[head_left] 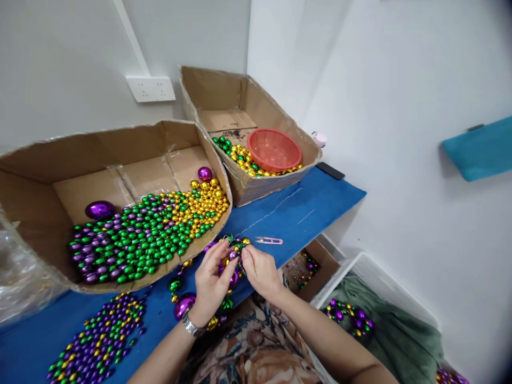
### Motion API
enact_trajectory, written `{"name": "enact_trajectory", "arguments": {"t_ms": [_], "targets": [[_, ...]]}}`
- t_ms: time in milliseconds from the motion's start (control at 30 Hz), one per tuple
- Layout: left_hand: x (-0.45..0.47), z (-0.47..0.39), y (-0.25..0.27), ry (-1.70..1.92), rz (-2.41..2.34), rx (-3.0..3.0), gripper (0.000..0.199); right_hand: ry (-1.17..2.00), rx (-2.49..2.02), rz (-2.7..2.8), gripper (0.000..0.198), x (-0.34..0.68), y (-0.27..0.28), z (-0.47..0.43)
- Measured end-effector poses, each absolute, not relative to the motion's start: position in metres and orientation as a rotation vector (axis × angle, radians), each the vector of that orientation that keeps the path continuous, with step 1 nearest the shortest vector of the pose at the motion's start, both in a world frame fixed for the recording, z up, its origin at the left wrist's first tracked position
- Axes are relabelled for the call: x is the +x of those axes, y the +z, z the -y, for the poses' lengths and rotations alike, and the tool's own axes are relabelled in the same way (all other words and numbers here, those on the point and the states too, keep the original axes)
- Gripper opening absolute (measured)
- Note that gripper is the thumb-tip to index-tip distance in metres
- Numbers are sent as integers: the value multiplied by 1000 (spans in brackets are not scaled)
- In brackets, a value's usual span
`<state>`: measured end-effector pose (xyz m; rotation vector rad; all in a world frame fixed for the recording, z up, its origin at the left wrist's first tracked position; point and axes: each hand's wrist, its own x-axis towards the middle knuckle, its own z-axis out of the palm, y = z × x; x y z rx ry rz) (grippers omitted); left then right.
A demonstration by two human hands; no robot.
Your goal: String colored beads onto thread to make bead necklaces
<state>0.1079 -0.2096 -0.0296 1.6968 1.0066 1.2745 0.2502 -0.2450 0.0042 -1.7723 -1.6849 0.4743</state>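
Observation:
Over the table's front edge, a string of shiny purple, green and gold beads (233,255) is held between my two hands. My left hand (211,280), with a metal watch at the wrist, has bent fingers and a thumb at the beads. My right hand (262,271) is closed, with thumb and fingertips pinched on the string's other side. Larger beads, such as a purple ball (184,305), hang below and left of my left hand. Pink-handled thread snips (273,241) lie just beyond my right hand. A white thread (269,211) runs back across the blue table from the beads.
An open cardboard box (120,140) of mixed beads stands left. Behind it, another box (272,189) holds beads and a red bowl (256,152). Loose beads (100,336) lie front left. A black phone-like object (330,170) and a white bin (374,261) are right.

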Motion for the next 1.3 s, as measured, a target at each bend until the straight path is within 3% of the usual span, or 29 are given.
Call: {"name": "enact_trajectory", "arguments": {"t_ms": [667,867,1000,1067,1200,1300], "targets": [[104,207,-15,1184,-967,1778,42,485,-1422,1712,21,280,12,231],[95,193,31,1118,-827,1533,60,355,-2146,1816,29,360,-24,228],[94,183,68,1125,-692,1391,69,315,-2333,1778,27,389,-41,231],[98,179,87,1191,-644,1371,67,314,-2222,1829,34,380,-35,232],[108,174,120,1316,-601,1400,64,546,-1384,2021,59,338,-10,225],[110,169,139,1382,-569,1425,63,685,-1117,1928,46,313,9,217]]}}
